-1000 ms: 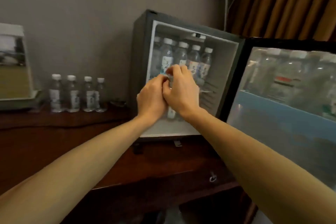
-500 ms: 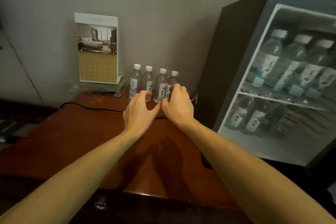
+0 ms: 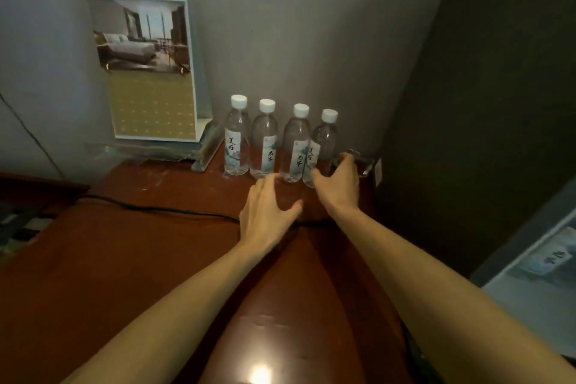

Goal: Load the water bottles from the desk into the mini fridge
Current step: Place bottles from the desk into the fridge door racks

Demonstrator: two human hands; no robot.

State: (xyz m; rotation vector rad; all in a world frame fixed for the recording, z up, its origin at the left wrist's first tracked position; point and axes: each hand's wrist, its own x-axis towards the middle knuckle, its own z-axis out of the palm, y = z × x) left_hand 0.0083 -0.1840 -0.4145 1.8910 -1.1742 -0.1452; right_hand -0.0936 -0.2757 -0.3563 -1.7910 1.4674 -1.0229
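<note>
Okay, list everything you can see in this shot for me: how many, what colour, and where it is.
water bottles: four, clear with white caps and pale labels, upright in a row at the back of the desk against the wall
desk: one, reddish-brown wood, fills the lower frame
mini fridge: one, dark casing, right side; a blurred strip of its pale interior shows at the lower right
display card: one, white and gold with a room photo, upright on a stand left of the bottles
cable: one, black, lies across the desk
clear glass object: one, right of the bottles, kind unclear
wall: grey, behind
left hand: fingers spread, in front of the middle bottles
right hand: open, thumb and fingers either side of the rightmost bottle
</note>
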